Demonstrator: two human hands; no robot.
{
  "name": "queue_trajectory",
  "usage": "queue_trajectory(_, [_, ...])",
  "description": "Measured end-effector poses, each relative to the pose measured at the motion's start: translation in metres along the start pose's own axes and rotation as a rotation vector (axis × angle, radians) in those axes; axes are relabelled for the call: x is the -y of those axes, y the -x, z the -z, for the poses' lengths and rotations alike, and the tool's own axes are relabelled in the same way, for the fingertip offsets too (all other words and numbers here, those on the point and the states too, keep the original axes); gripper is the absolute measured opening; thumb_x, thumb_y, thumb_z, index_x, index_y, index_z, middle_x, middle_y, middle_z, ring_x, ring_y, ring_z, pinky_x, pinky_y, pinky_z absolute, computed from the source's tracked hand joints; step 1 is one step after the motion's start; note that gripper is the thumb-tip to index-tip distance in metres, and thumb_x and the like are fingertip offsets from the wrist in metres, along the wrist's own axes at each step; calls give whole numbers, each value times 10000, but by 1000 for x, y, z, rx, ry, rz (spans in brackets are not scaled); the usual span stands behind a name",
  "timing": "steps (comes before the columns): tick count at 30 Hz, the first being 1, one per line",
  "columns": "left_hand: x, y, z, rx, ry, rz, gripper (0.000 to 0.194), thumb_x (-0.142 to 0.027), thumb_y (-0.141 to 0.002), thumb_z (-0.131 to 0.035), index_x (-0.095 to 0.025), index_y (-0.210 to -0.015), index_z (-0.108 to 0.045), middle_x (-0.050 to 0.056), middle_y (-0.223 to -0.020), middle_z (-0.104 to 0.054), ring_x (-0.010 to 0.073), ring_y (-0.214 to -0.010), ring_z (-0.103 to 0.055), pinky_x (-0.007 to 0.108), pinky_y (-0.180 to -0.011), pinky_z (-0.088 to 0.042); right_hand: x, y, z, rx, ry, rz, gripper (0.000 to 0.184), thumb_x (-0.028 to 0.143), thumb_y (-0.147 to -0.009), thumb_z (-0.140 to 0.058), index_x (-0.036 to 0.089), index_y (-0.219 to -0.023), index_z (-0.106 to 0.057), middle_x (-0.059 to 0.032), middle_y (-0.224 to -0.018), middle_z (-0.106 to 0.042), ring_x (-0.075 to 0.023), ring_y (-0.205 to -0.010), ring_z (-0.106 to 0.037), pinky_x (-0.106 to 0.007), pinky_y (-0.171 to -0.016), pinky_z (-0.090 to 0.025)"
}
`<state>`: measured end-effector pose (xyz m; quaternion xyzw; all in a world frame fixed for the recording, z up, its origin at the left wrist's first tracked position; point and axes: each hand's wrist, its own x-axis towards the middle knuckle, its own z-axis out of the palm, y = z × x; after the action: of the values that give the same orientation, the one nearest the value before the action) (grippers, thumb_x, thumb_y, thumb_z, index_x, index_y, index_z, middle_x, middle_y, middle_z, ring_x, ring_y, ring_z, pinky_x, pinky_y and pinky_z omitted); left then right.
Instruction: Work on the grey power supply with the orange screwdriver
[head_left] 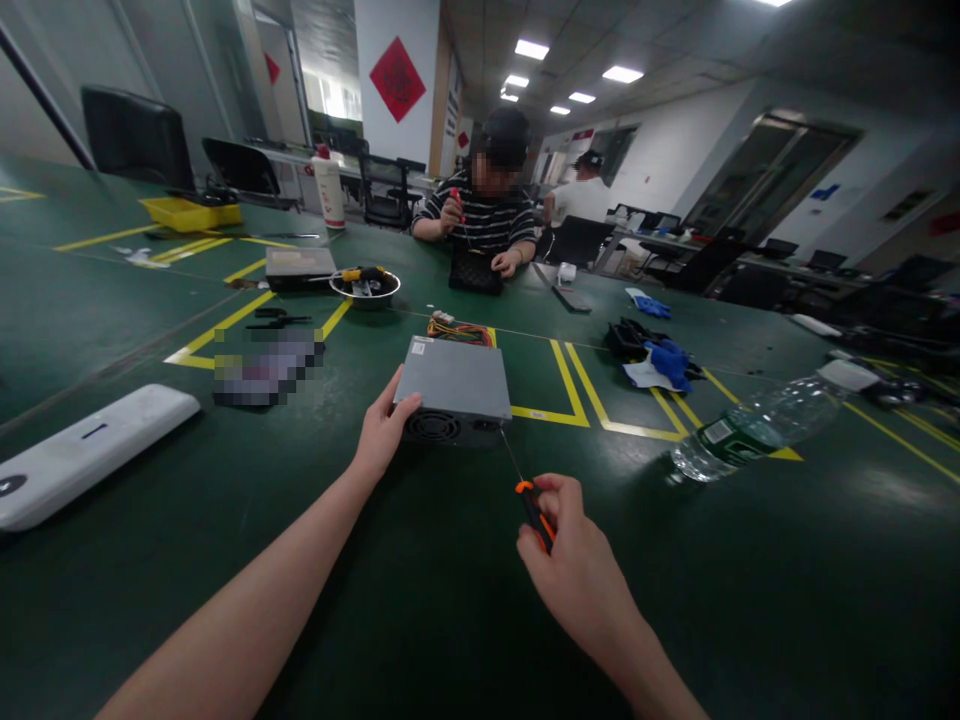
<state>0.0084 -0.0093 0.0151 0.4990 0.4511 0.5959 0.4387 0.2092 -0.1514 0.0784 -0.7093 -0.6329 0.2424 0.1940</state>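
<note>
- Head view: the left hand [381,432] is clamped on the left side of a grey power supply [454,380], thumb over its top edge.
- The power supply lies flat on the green desk [405,600], in front of the person, its fan grille [433,427] facing them.
- The right hand [568,545] is closed around the black-and-orange handle of a screwdriver [535,516]; the shaft slants up to the lower right of the grille side, and whether the tip touches is too small to tell.
- Coloured cables [469,331] lie just behind the power supply.
- A clear bottle [772,425] lies on its side to the right.
- Across the desk sits a co-worker in a striped shirt [514,222].
</note>
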Motion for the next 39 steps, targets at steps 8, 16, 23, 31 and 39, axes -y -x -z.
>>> queue_trajectory(8, [-2,1,-1,-31,-24,19,602,-378,-708,-567,-222,-1276,-444,27,-1258,-532,235,-1147,-476,354,-1004,-310,4,8,-14,-127,378,107,211,160,-813,-392,176,-1005,-479,-93,-863,-588,-208,-761,-575,-330,-663,-441])
queue_trajectory(16, [-3,0,0,-11,22,24,588,-350,-696,-578,-218,-1257,-463,16,-1274,-517,229,-1176,-456,345,-1015,-297,0,6,-19,-177,318,125,175,160,-833,-388,173,-989,-466,-70,-812,-595,-187,-693,-589,-302,-590,-444])
queue_trajectory(23, [-3,-1,0,-28,71,43,579,-312,-669,-597,-232,-1233,-491,7,-1282,-507,235,-1201,-434,350,-1030,-277,-5,3,-19,-35,-301,10,148,316,-860,-381,203,-955,-396,-22,-783,-573,-164,-659,-597,-313,-594,-456])
queue_trajectory(31, [-4,-1,0,-31,68,49,569,-293,-665,-592,-229,-1224,-506,17,-1280,-510,245,-1221,-410,378,-1049,-246,-10,-4,-20,-25,-868,-140,261,478,-832,-415,218,-854,-404,53,-671,-506,-52,-390,-425,-179,-339,-265])
queue_trajectory(39, [-3,0,0,-22,78,49,568,-289,-672,-588,-229,-1230,-498,24,-1294,-495,239,-1221,-412,380,-1048,-252,-17,-7,-14,-89,-552,17,178,398,-840,-430,221,-839,-443,46,-656,-498,-69,-421,-445,-202,-385,-325])
